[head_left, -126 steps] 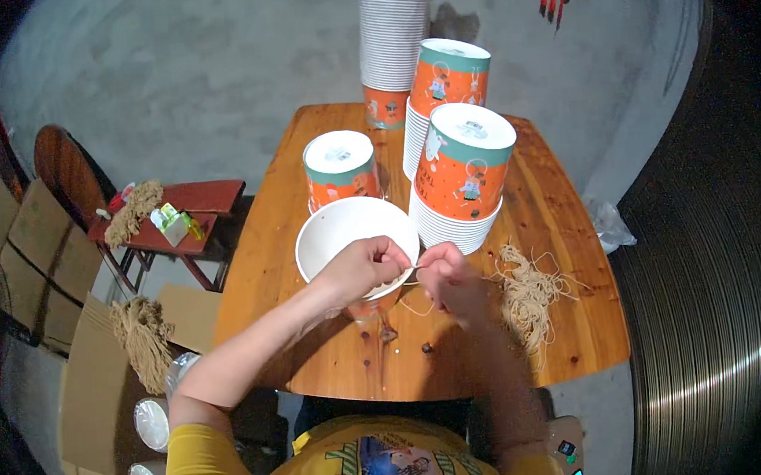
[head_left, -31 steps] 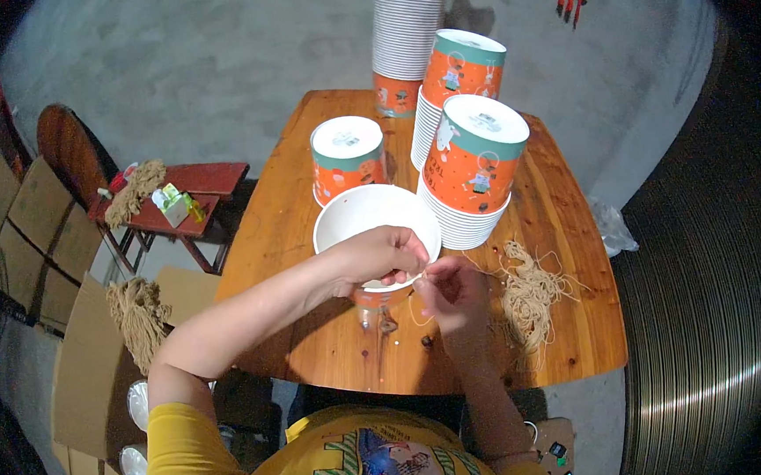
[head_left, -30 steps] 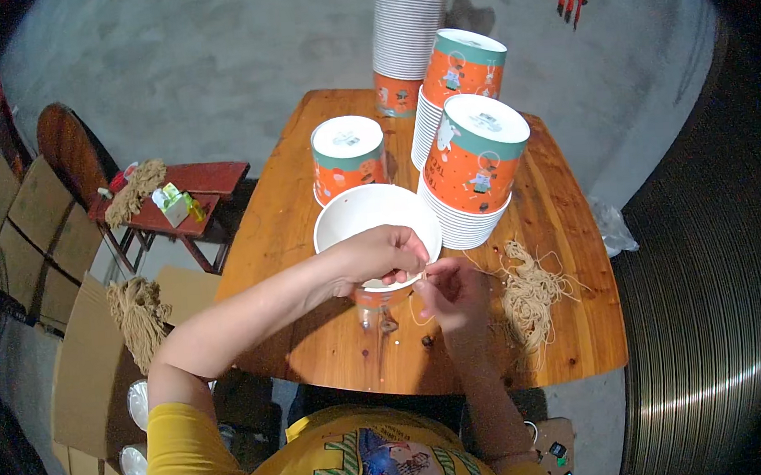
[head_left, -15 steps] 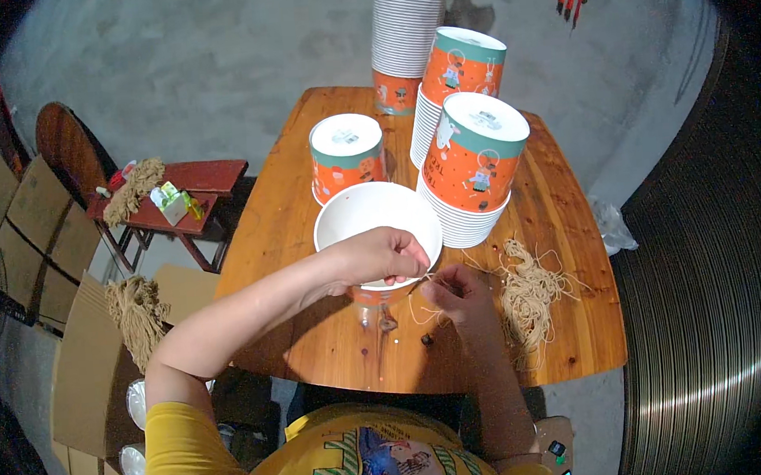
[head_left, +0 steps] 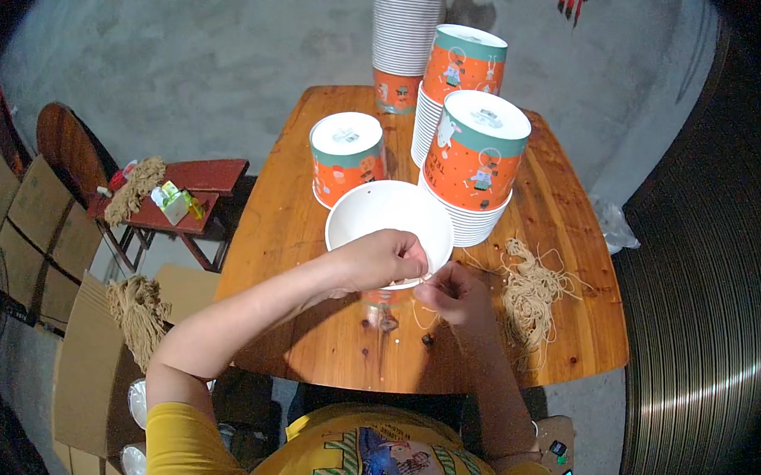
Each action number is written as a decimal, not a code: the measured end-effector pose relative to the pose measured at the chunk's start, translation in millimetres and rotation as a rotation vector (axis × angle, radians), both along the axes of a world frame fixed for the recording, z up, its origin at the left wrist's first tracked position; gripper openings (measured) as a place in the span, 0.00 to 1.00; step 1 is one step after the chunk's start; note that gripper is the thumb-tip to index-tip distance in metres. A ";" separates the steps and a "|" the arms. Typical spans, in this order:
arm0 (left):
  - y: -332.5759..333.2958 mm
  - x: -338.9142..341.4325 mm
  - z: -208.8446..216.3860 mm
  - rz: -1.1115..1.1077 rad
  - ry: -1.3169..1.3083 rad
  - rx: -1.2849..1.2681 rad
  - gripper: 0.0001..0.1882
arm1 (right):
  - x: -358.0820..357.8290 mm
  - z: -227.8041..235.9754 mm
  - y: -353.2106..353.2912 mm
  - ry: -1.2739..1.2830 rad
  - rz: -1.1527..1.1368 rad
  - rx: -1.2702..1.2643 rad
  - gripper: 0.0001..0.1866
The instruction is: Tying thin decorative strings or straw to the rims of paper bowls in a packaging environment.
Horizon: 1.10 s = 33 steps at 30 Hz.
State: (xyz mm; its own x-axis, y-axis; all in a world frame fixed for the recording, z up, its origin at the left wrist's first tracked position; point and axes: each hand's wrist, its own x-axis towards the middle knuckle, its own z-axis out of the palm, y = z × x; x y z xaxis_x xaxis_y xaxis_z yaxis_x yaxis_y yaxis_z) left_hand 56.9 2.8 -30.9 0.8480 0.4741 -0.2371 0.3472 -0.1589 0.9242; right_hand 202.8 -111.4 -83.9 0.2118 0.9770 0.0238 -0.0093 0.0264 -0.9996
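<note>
One mouth-up paper bucket is sitting on the wooden table; the left hand is pinching its edge, the right hand seems to be pinching string. Pulling slowly should be working best.

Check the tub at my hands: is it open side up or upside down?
The near tub is open side up: its white inside shows, while the orange-and-green tub behind it shows its base.

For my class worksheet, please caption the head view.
Both hands at the rim of an open bucket, tangled beige string to the right.
</note>
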 end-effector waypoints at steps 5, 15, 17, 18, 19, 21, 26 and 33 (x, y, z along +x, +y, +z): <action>3.0 2.8 -4.8 0.032 -0.052 -0.067 0.05 | -4.7 14.2 -1.0 0.201 0.047 -0.050 0.05; 9.8 -4.1 2.0 0.106 -0.216 -0.499 0.07 | -6.9 5.4 0.5 -0.174 -0.122 0.022 0.10; 8.9 -3.5 1.4 0.115 -0.224 -0.508 0.08 | -11.0 4.4 -0.1 -0.211 -0.159 0.063 0.09; 8.5 -3.1 1.3 0.123 -0.232 -0.516 0.08 | -14.0 3.8 0.2 -0.252 -0.215 0.165 0.06; 8.4 -2.9 1.5 0.122 -0.231 -0.517 0.08 | -16.2 3.3 0.1 -0.293 -0.271 0.268 0.04; 8.9 -4.6 2.4 0.134 -0.241 -0.529 0.08 | -20.4 6.9 -1.8 -0.374 -0.299 0.295 0.04; 8.2 -2.7 -1.4 0.144 -0.228 -0.509 0.10 | -17.1 -1.1 1.5 -0.604 -0.368 0.482 0.04; 1.1 -0.9 -3.2 0.111 -0.171 -0.234 0.16 | -11.2 -8.6 1.0 -0.647 -0.342 0.449 0.07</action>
State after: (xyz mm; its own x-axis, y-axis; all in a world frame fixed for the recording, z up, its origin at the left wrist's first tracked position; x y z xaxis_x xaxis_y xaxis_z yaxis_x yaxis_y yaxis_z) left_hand 56.0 3.9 -34.2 0.8310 0.5153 -0.2094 0.1871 0.0957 0.9777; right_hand 191.7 -110.4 -92.5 0.3042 0.7311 0.6108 0.6399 0.3181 -0.6995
